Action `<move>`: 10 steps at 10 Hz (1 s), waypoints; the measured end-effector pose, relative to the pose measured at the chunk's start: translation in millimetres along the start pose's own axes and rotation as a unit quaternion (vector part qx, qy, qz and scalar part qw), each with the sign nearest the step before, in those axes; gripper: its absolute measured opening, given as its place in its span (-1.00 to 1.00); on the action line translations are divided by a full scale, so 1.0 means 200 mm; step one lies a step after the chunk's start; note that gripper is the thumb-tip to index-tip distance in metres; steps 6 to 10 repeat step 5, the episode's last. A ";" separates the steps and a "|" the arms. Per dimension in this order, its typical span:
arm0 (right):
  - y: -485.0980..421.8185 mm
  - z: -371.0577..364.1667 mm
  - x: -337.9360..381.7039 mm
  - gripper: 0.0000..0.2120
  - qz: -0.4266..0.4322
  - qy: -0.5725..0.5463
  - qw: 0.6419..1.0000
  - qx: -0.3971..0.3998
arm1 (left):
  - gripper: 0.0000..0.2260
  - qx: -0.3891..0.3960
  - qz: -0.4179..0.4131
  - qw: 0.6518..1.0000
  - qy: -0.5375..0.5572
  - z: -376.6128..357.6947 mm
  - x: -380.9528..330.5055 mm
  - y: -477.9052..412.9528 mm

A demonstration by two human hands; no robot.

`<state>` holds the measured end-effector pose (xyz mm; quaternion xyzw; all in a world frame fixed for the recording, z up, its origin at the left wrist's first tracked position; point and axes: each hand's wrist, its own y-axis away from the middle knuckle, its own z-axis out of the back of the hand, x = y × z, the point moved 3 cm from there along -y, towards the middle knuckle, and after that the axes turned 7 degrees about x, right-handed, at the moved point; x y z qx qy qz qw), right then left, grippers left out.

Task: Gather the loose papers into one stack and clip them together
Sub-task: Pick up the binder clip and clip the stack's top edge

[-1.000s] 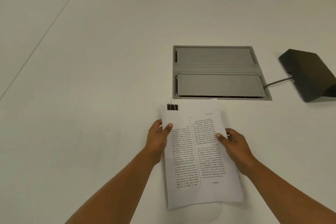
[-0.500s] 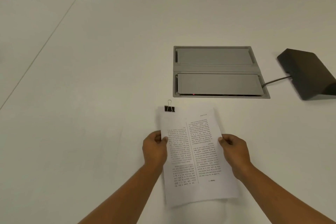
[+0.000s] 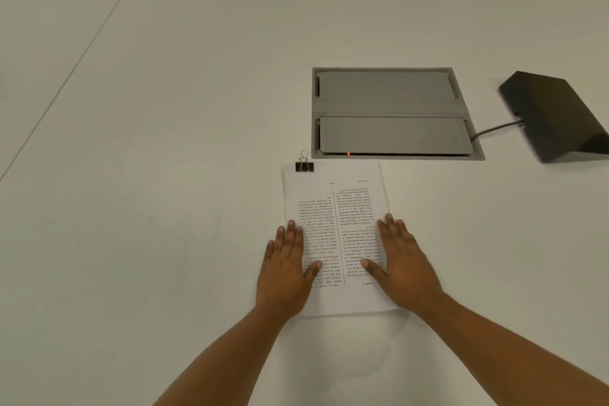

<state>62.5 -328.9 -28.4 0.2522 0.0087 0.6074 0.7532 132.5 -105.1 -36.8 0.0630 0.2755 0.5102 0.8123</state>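
Both hands flat on clipped stack, nothing gripped.
Left hand point(image 3: 286, 269) and right hand point(image 3: 402, 262) have fingers spread, palms down on the side edges of the paper stack point(image 3: 336, 234). Binder clip point(image 3: 304, 165) sits on its far-left corner. Stack lies on the white table point(image 3: 164, 142), just short of the grey cable hatch point(image 3: 392, 112).

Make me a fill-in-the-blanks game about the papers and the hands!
1. The black binder clip grips the stack of papers at its far ____ corner.
2. Both the left hand and the right hand lie ____ on the stack.
3. The cable runs from the grey table box to a ____ device.

Missing words: left; flat; black
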 end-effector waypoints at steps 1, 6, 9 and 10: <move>0.02 -0.07 0.02 -0.14 -0.003 0.010 1.000 -0.001 | -0.34 0.008 -0.007 0.999 -0.032 0.00 0.01 -0.01; 0.03 0.01 0.05 -0.08 0.004 -0.077 0.997 -0.006 | -0.28 0.015 0.001 1.000 -0.013 0.08 -0.01 0.00; 0.03 0.01 0.05 -0.08 0.004 -0.077 0.997 -0.006 | -0.28 0.015 0.001 1.000 -0.013 0.08 -0.01 0.00; 0.03 0.01 0.05 -0.08 0.004 -0.077 0.997 -0.006 | -0.28 0.015 0.001 1.000 -0.013 0.08 -0.01 0.00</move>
